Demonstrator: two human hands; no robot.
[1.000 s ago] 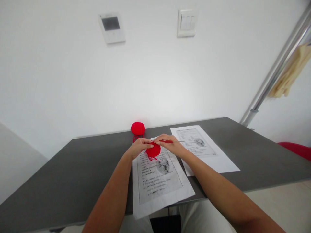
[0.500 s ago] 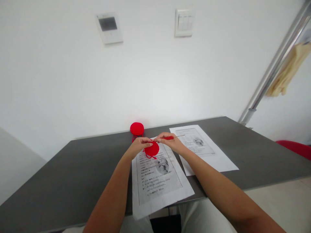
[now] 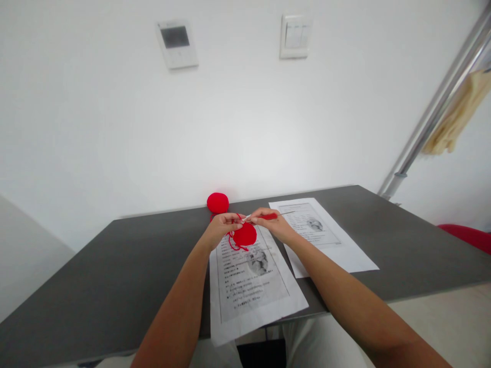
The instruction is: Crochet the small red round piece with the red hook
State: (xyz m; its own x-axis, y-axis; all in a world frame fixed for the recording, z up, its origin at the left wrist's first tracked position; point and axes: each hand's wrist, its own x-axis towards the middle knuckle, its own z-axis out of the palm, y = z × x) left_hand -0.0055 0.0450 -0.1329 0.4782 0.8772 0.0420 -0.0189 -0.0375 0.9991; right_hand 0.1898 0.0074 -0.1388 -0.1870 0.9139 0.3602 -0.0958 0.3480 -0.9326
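My left hand (image 3: 220,228) pinches the top edge of a small round red crocheted piece (image 3: 244,235), which hangs over a printed sheet (image 3: 251,286). My right hand (image 3: 273,225) is closed round a crochet hook with a red handle (image 3: 268,216); its metal tip points left into the piece near my left fingertips. A strand of red yarn runs from the work back to a red yarn ball (image 3: 217,202) at the table's far edge by the wall.
A dark grey table (image 3: 115,266) carries a second printed sheet (image 3: 326,235) to the right. The white wall behind has a panel (image 3: 177,43) and a switch plate (image 3: 294,35). A slanted metal pole (image 3: 429,122) and a red seat (image 3: 466,236) stand at right.
The hook has swung round: its metal end stuck out to the right before, and now the tip points left into the red piece. Both hands stayed in place over the sheet.
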